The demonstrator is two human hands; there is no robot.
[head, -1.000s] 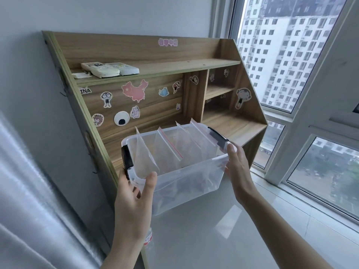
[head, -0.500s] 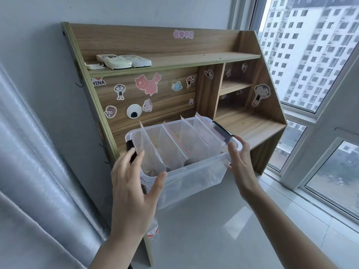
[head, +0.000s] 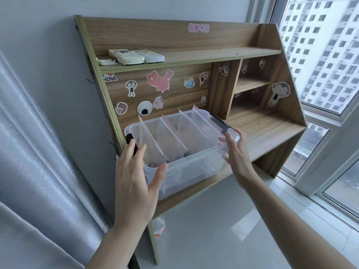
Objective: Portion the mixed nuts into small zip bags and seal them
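A clear plastic box of zip bags sits on the wooden desk. The left hand and right hand are beside the box, fingers spread, holding nothing.

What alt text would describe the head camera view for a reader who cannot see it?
Two open hands, left hand and right hand, flank a clear plastic storage box on a wooden desk shelf unit. Several transparent zip bags stand upright inside it.
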